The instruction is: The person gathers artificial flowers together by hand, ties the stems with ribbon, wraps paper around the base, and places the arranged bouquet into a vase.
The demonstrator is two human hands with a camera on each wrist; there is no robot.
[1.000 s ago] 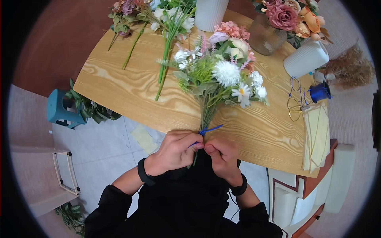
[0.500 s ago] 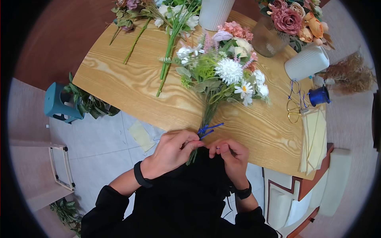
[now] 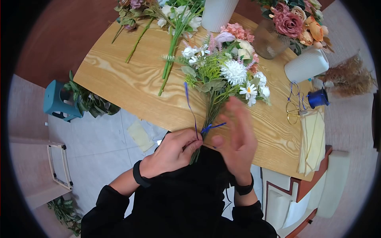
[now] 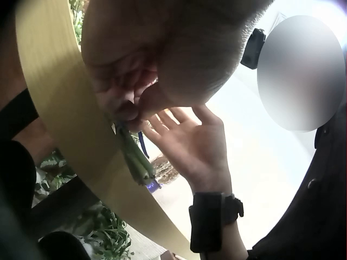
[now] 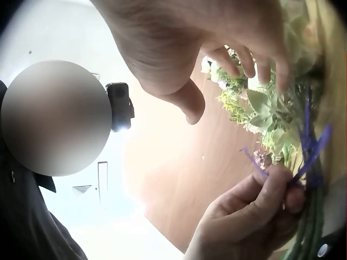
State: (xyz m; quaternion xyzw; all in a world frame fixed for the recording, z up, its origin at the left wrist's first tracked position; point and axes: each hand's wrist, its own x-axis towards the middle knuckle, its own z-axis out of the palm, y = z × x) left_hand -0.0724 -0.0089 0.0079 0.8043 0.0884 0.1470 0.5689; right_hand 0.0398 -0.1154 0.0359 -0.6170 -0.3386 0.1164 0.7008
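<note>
A bouquet of white, pink and cream artificial flowers (image 3: 233, 72) lies at the table's front, its bundled stems (image 3: 212, 109) pointing at the person. Blue ribbon (image 3: 206, 129) is wrapped round the stems, and one long loose end (image 3: 188, 97) stands up on the left. The left hand (image 3: 170, 152) pinches the stems just below the ribbon; the right wrist view shows its thumb and fingers (image 5: 279, 181) there. Beside the stems the right hand (image 3: 240, 144) is raised with spread fingers, blurred, holding nothing visible. In the left wrist view the cut stem ends (image 4: 138, 162) stick out below the left hand (image 4: 157, 59).
Loose stems with flowers (image 3: 170, 59) lie at the back left. White vases (image 3: 217, 15) (image 3: 305, 63) and a glass vase of roses (image 3: 270, 39) stand or lie behind. At the right are a blue ribbon spool (image 3: 317, 98), gold scissors (image 3: 293, 113) and folded paper (image 3: 311, 142).
The right hand has moved from beside the left hand up and away, its fingers spreading. A long blue ribbon end now rises left of the stems. The left hand keeps its hold.
</note>
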